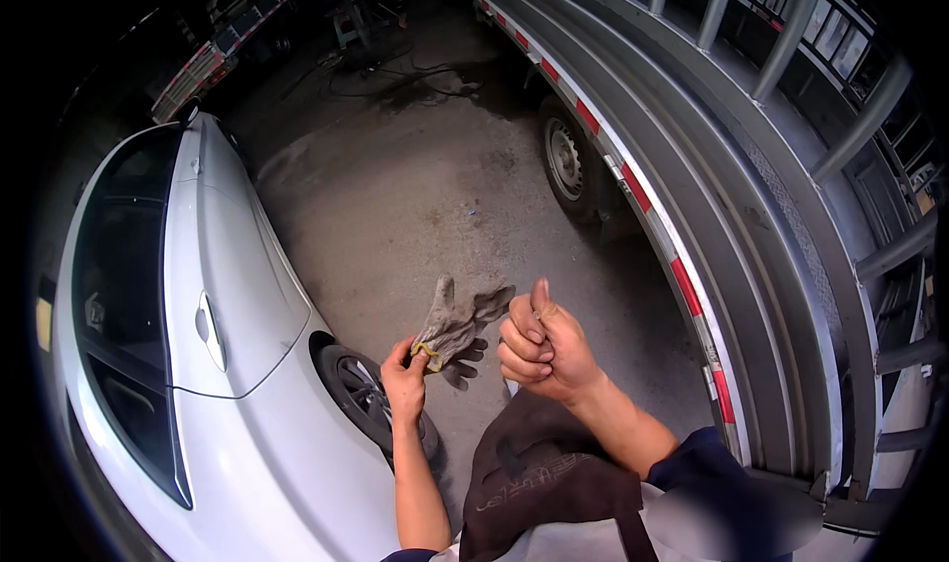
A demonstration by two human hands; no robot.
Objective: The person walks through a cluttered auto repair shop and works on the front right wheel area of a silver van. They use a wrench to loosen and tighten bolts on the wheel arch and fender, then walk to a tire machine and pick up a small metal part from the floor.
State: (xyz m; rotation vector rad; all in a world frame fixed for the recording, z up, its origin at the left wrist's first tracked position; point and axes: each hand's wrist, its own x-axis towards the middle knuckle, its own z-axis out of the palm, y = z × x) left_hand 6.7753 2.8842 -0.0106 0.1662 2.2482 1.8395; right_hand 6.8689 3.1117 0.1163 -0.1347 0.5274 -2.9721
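My left hand pinches the yellow-edged cuff of a grey knitted work glove. Limp, dark-stained glove fingers spread away from the cuff; whether a second glove is bunched in with it, I cannot tell. Close by on the right, my right hand is closed in a loose fist with its thumb pointing up, and nothing shows in it. The thumb looks smudged with dirt. One dark glove finger reaches the edge of this fist, and I cannot make out whether they touch.
A white car stands close on my left, its wheel beside my left forearm. Along the right runs a truck bed with red-and-white edge strips and upright rails. Farther off, dark hoses lie on the stained concrete floor.
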